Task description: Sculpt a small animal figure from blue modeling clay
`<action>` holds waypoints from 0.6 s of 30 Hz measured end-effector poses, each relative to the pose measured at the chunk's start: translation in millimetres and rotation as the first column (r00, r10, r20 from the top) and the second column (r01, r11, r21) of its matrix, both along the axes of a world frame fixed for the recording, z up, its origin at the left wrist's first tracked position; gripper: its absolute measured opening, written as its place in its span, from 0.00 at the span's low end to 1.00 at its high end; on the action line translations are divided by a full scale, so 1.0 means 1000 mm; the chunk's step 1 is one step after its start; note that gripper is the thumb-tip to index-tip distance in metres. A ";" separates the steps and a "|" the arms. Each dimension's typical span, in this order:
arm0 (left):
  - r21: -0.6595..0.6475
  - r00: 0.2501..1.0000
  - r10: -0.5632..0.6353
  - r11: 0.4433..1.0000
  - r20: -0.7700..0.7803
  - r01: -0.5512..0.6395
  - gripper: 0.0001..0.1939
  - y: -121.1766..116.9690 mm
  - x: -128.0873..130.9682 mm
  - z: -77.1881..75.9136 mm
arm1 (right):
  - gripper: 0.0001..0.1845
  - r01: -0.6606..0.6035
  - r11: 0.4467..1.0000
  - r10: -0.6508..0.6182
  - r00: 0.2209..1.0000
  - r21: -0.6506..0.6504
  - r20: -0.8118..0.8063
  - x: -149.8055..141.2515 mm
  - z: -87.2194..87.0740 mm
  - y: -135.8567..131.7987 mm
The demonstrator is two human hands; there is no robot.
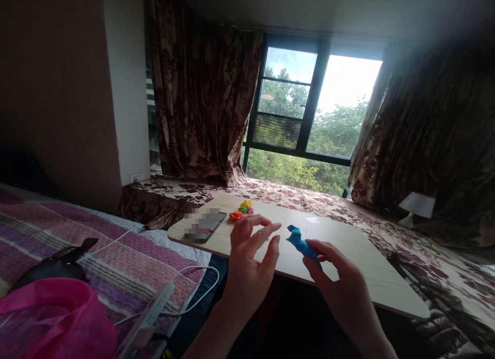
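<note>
A long blue piece of what looks like modelling clay [299, 241], with a ragged, pinched upper end, is tilted above the light wooden tabletop [340, 245]. My right hand [342, 276] grips its lower end between thumb and fingers. Just left of the blue piece, my left hand [253, 256] is held up with thumb and fingers apart, holding nothing and not touching it. Beyond the left hand lies a small cluster of coloured lumps: yellow [246, 204], orange [235, 215], green and pink, partly hidden by my fingers.
A dark phone [211, 227] lies at the table's left end. A small pale square [313, 220] is on the tabletop. To the left are a striped bed cover [127, 245], a white power strip [154, 302] with cable and a pink bag [65, 317]. A lamp [417, 205] stands right.
</note>
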State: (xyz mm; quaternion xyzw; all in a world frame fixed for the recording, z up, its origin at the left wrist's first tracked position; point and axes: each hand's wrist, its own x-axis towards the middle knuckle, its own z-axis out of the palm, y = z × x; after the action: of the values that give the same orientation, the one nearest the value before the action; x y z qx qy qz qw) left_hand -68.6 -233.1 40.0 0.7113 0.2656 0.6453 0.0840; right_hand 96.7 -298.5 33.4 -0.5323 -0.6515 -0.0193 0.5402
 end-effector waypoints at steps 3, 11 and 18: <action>-0.155 0.994 -0.103 0.982 0.030 0.106 0.11 -0.001 -0.007 0.004 | 0.14 -0.052 0.999 0.052 0.999 0.000 -0.002 0.005 -0.004 -0.005; -0.195 0.948 -0.318 0.931 -0.025 0.308 0.06 -0.012 -0.014 0.012 | 0.18 -0.204 0.979 0.205 0.978 -0.018 0.031 0.005 -0.011 -0.013; -0.261 0.915 -0.402 0.881 0.022 0.394 0.06 -0.016 -0.014 0.013 | 0.18 -0.245 0.969 0.245 0.969 -0.035 0.004 0.007 -0.013 -0.015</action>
State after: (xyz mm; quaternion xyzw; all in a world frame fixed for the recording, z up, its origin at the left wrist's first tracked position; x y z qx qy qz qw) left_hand -82.1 -249.0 53.4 0.7439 0.1978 0.5619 0.3028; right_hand 103.3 -313.9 20.6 -0.4568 -0.7147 0.0566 0.5266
